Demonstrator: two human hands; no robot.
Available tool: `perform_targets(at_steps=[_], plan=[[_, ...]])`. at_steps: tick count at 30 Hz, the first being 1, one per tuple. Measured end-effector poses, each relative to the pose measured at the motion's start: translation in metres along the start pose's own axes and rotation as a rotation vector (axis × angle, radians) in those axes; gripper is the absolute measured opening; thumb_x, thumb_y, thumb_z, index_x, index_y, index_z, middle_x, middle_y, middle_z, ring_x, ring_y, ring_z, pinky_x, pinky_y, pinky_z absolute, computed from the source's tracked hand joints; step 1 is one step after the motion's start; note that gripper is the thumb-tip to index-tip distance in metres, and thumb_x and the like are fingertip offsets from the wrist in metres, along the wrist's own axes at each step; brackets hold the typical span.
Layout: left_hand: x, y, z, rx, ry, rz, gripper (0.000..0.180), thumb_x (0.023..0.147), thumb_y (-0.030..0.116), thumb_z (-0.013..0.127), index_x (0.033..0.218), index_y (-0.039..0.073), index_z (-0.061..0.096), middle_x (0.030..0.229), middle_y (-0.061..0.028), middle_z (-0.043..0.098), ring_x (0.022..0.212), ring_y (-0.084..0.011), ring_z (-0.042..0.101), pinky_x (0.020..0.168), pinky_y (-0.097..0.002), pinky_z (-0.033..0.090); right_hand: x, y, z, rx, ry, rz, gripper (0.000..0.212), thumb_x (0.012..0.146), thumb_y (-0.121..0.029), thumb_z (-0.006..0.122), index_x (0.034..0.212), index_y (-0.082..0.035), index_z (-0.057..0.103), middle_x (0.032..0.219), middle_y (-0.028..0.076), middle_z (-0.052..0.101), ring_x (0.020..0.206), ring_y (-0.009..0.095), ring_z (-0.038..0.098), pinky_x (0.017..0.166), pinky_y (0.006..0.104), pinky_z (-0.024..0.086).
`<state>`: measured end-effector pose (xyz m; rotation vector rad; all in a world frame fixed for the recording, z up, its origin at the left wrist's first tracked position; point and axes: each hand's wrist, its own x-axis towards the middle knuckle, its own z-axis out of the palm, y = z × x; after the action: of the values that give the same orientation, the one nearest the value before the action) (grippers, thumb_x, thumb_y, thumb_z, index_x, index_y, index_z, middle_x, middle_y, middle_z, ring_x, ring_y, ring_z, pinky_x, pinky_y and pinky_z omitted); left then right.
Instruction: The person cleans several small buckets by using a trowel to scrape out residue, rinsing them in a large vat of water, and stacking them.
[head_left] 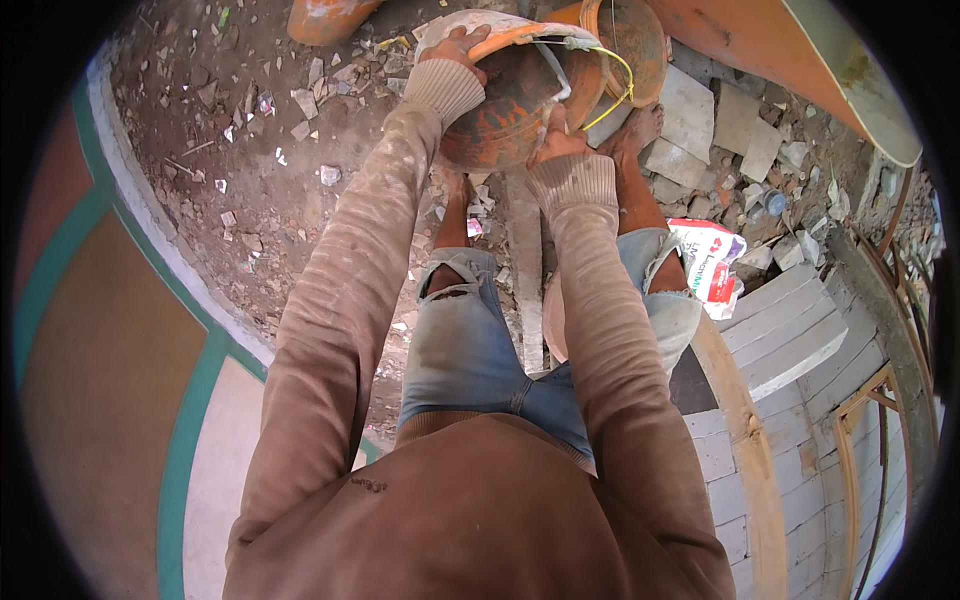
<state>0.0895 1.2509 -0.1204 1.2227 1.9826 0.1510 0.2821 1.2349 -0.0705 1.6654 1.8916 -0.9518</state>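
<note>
An orange plastic bucket (515,115), smeared with grey and whitish residue, is tilted so its open mouth shows. My left hand (455,52) grips its pale, crusted rim at the upper left, fingers curled over the edge. My right hand (562,138) is closed at the near right side of the bucket. From its fingertips a thin, whitish bent strip (556,75) runs into the bucket; its kind is unclear. A yellow-sleeved wire handle (628,78) loops off the bucket's right side, past my right hand.
Another orange bucket (635,45) stands right behind. A large orange curved container (770,50) is at the upper right. Broken tiles (685,120) and rubble surround my bare feet. A printed white-and-red bag (708,262) lies beside grey blocks (785,330). A low kerb (160,235) curves along the left.
</note>
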Motion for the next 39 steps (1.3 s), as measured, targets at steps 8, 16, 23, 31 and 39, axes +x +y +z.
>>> perform_targets(at_steps=[8, 16, 23, 31, 39], plan=[[-0.008, -0.005, 0.007, -0.097, -0.011, -0.029, 0.082, 0.073, 0.014, 0.077, 0.144, 0.037, 0.044, 0.156, 0.0008, 0.033, 0.134, -0.0433, 0.038, 0.113, -0.0514, 0.037, -0.018, 0.008, 0.004, -0.078, 0.037, -0.105, 0.048, 0.092, -0.033, 0.060, 0.131, -0.006, 0.058, 0.100, 0.023, 0.070, 0.090, 0.033, 0.070, 0.076, 0.0406, 0.056], [-0.026, -0.001, 0.023, -0.014, 0.019, -0.052, 0.090, 0.069, 0.012, 0.082, 0.146, 0.037, 0.043, 0.159, 0.0053, 0.028, 0.138, -0.0453, 0.029, 0.112, -0.0611, 0.036, -0.050, 0.005, 0.002, 0.284, 0.063, 0.021, 0.047, 0.092, -0.031, 0.056, 0.134, -0.009, 0.057, 0.104, 0.026, 0.068, 0.088, 0.043, 0.068, 0.079, 0.0471, 0.054], [-0.032, -0.018, 0.021, -0.246, 0.158, 0.020, 0.076, 0.075, 0.004, 0.063, 0.144, 0.031, 0.048, 0.153, -0.0034, 0.041, 0.133, -0.0366, 0.045, 0.111, -0.0403, 0.041, -0.053, 0.037, 0.054, 0.744, -0.048, 0.083, 0.038, 0.096, -0.030, 0.059, 0.126, -0.007, 0.065, 0.103, 0.025, 0.070, 0.092, 0.031, 0.070, 0.083, 0.0369, 0.052], [-0.019, -0.035, -0.016, -0.405, 0.047, 0.031, 0.075, 0.076, 0.017, 0.076, 0.145, 0.016, 0.048, 0.146, -0.0145, 0.049, 0.130, -0.0265, 0.052, 0.107, -0.0359, 0.044, -0.043, 0.046, 0.049, 0.808, -0.007, -0.004, 0.038, 0.095, -0.024, 0.060, 0.123, 0.000, 0.064, 0.103, 0.024, 0.070, 0.097, 0.037, 0.069, 0.079, 0.0392, 0.053], [-0.096, -0.066, 0.044, -0.723, 0.216, -0.046, 0.080, 0.080, 0.004, 0.074, 0.150, 0.006, 0.035, 0.150, -0.0157, 0.044, 0.139, -0.0259, 0.042, 0.114, -0.0328, 0.033, 0.002, 0.069, -0.005, 0.460, 0.061, 0.037, 0.046, 0.093, -0.033, 0.059, 0.128, -0.003, 0.062, 0.107, 0.026, 0.068, 0.101, 0.039, 0.067, 0.086, 0.0411, 0.053]])
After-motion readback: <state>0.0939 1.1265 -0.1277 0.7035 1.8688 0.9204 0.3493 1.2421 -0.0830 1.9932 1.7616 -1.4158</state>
